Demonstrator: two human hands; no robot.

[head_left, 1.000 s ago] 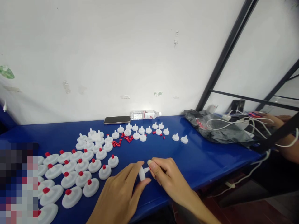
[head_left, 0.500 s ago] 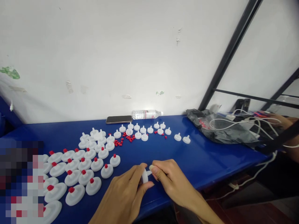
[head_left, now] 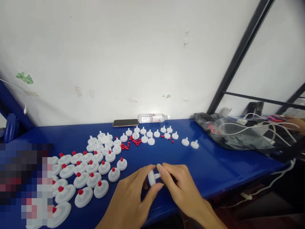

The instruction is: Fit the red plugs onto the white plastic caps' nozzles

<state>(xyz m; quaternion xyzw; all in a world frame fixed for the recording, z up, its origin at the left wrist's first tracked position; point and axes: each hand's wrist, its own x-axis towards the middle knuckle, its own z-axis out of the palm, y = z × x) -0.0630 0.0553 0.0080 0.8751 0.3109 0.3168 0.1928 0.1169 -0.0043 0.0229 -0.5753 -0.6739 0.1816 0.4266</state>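
Near the table's front edge, my left hand (head_left: 133, 194) grips a white plastic nozzle cap (head_left: 151, 178) by its round base, thumb below and fingers above. Its thin spout points right, toward my right hand (head_left: 179, 183). The fingers of my right hand are closed at the spout's tip, which they hide; any small piece between them cannot be seen. Left of my hands stand rows of similar nozzle caps (head_left: 101, 190) with red tips. Farther back are plain white nozzle caps (head_left: 151, 141) and a scatter of small red tip covers (head_left: 135, 142).
A phone (head_left: 125, 122) and a water bottle (head_left: 153, 118) lie along the wall on the blue table (head_left: 214, 171). At right are a dark plastic bag (head_left: 228, 138), white cables (head_left: 254, 128) and a black metal post (head_left: 240, 57). Another person's hand (head_left: 296, 123) shows at the far right.
The view has shifted slightly, so the table's contents appear farther right. My left thumb and fingers sit farther apart around the nozzle cap, and its base shows more.
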